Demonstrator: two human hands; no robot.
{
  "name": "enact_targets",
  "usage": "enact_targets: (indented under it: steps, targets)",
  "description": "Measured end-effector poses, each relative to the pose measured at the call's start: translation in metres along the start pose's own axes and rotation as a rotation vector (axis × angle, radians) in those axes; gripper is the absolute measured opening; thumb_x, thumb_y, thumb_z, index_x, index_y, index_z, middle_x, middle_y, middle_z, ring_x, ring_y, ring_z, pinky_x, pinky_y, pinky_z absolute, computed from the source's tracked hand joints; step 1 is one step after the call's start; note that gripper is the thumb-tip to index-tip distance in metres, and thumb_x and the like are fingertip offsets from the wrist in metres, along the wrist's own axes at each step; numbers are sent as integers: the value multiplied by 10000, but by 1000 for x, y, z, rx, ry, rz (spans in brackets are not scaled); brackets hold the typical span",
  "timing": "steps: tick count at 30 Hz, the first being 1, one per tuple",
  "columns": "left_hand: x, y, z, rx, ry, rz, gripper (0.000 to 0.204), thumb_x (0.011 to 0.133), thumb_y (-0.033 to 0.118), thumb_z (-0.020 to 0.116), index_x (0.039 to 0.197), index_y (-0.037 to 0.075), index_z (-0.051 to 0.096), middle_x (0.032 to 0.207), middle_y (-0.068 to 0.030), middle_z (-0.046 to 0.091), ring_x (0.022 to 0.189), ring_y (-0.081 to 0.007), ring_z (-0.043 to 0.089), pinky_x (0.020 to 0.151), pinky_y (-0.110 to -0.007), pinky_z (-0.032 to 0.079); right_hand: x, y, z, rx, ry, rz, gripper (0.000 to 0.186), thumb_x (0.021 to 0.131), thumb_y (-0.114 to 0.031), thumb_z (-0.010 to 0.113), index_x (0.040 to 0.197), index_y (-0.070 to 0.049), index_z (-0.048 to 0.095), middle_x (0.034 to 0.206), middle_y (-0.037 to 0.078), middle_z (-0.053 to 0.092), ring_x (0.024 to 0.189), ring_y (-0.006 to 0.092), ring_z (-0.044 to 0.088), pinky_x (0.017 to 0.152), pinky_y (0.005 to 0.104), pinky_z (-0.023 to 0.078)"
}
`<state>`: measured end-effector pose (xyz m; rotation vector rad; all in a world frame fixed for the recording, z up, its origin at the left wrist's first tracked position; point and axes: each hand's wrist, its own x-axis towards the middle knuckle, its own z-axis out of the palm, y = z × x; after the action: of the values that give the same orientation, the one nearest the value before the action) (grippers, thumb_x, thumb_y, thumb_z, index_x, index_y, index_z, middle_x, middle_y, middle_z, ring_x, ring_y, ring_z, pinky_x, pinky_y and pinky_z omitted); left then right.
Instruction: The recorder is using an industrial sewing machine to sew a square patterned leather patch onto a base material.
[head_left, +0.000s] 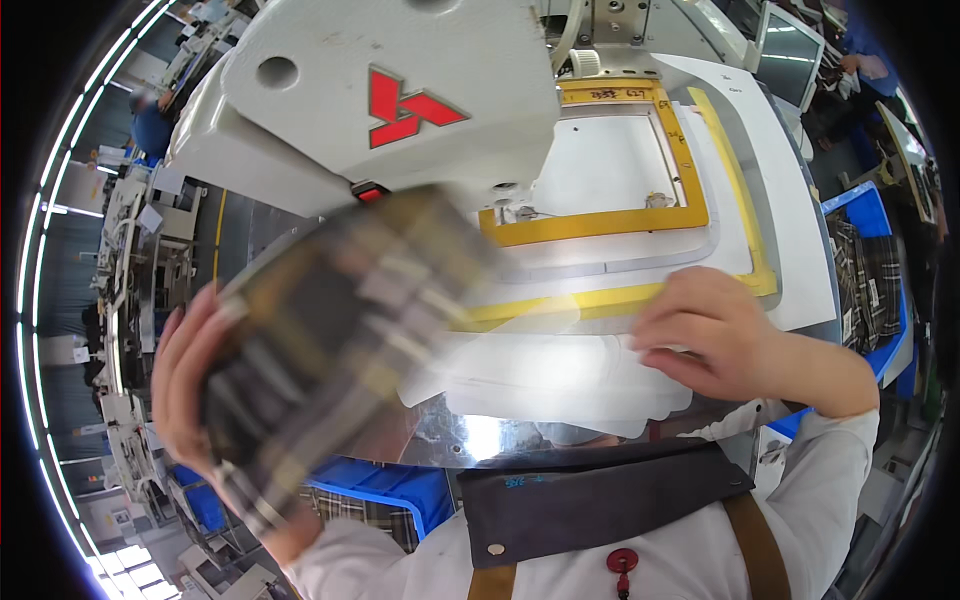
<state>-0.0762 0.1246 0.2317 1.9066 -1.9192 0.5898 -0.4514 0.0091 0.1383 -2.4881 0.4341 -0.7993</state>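
Note:
A piece of plaid fabric (330, 330), dark with tan and pale stripes, is raised at the left in front of the white sewing machine head (470, 110). My left hand (190, 385) grips its left edge, fingers behind it. The fabric is smeared by motion. Over the front right of the machine bed, my right hand (705, 325) hovers with loosely bent fingers, the thumb a little apart from them and nothing visible between. Close by lies a yellow-edged clear template (600, 300). Behind it, an orange-yellow frame (600, 228) surrounds a white opening under the machine.
Translucent sheets (560, 380) lie along the metal table's front edge. A blue bin (400, 490) with plaid fabric stands below the table, and another blue bin (868, 210) with plaid pieces is at the right. A screen (788, 50) stands at the back right. People work farther off.

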Motion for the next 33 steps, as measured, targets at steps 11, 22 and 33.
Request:
enact_targets:
  steps: [11, 22, 33]
  targets:
    - [-377, -124, -39, 633, -914, -1182, 340, 815, 88, 600, 1150, 85, 661, 1084, -149, 683, 989, -329, 647, 841, -395, 506, 38, 43, 70, -4, -244, -19, 137, 758, -111, 705, 860, -57, 631, 883, 33, 570, 819, 244, 580, 729, 367, 476]
    - [-21, 68, 72, -1058, -610, 61, 857, 768, 440, 744, 1407, -3, 385, 1359, -177, 521, 1257, -352, 491, 1069, -404, 343, 13, 18, 25, -401, 17, -379, 204, 731, -121, 642, 926, -63, 653, 925, 36, 600, 842, 182, 581, 823, 352, 485]
    - [29, 150, 148, -1059, -945, 117, 274, 893, 293, 624, 906, 21, 651, 743, -131, 631, 665, -316, 602, 630, -392, 475, -2, 39, -1, -213, 81, 290, 176, 753, -169, 747, 874, -105, 638, 969, 48, 650, 901, 281, 603, 830, 412, 468]
